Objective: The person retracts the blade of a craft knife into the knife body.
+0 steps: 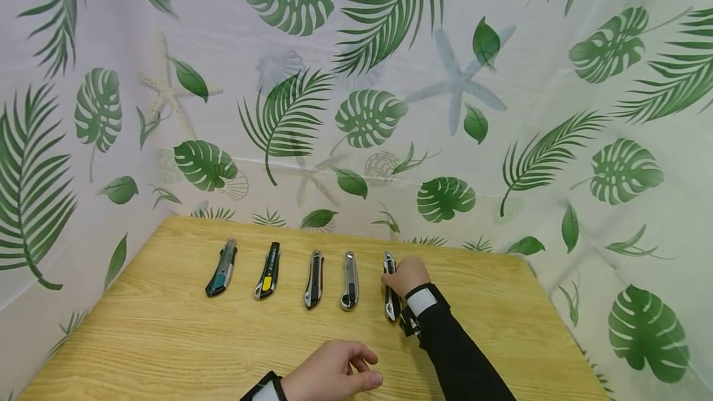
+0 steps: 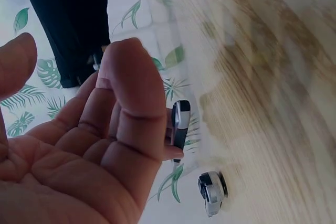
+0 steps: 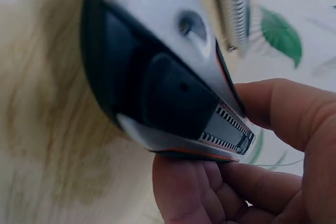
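Note:
At the right end of a row of box cutters, my right hand [image 1: 409,275] pinches a silver-and-black box cutter [image 1: 392,306] between thumb and fingers. Close up in the right wrist view, this box cutter [image 3: 173,82] shows a grey metal frame, black body and thin orange lines, its butt toward the camera. Nearer the front, my left hand [image 1: 334,370] hovers over the table, fingers loosely curled around nothing. In the left wrist view the left palm [image 2: 79,166] faces the camera, and a silver-and-black cutter [image 2: 212,192] lies beyond it.
Left of the held cutter lie a silver cutter [image 1: 350,280], a silver-and-black ribbed one [image 1: 314,280], a black one with yellow slider [image 1: 268,271] and a grey-teal one [image 1: 222,268]. They rest on a wooden table [image 1: 167,345]; a leaf-print curtain [image 1: 312,110] hangs behind.

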The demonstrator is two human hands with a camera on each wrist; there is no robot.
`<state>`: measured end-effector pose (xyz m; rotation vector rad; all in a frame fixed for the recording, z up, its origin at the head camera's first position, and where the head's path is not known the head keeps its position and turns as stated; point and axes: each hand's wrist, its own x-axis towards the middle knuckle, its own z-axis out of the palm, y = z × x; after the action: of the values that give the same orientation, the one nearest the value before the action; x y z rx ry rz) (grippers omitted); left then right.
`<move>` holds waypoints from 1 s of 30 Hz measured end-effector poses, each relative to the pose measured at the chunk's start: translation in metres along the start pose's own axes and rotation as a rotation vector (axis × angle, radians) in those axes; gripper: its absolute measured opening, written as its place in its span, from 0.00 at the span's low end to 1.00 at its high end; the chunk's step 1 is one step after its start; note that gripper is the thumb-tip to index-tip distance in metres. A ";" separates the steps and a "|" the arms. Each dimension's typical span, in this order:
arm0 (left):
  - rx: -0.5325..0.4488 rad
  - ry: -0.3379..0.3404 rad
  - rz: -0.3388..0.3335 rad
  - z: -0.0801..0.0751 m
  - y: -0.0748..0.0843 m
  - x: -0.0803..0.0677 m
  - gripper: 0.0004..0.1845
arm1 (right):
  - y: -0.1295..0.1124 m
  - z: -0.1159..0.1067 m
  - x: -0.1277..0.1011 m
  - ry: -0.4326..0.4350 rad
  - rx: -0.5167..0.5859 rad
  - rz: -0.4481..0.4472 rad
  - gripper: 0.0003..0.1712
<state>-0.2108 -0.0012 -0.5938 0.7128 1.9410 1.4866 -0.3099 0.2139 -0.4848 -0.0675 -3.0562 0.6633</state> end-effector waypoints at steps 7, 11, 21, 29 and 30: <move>0.006 -0.014 0.002 0.002 0.002 -0.001 0.19 | -0.001 0.007 0.011 -0.003 -0.050 0.071 0.33; -0.001 -0.027 -0.007 0.002 0.001 -0.001 0.19 | -0.001 0.013 0.016 -0.005 -0.088 0.068 0.35; 0.008 -0.030 -0.003 0.002 0.000 0.002 0.19 | 0.001 0.014 0.014 -0.008 -0.059 0.069 0.36; 0.007 -0.041 0.006 0.002 0.000 0.001 0.19 | 0.011 0.010 0.010 -0.032 -0.028 0.048 0.35; 0.008 -0.042 0.005 0.001 0.000 0.001 0.19 | 0.013 0.010 0.009 -0.039 -0.028 0.048 0.35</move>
<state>-0.2103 0.0001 -0.5945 0.7467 1.9161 1.4557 -0.3191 0.2220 -0.4992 -0.1302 -3.1106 0.6315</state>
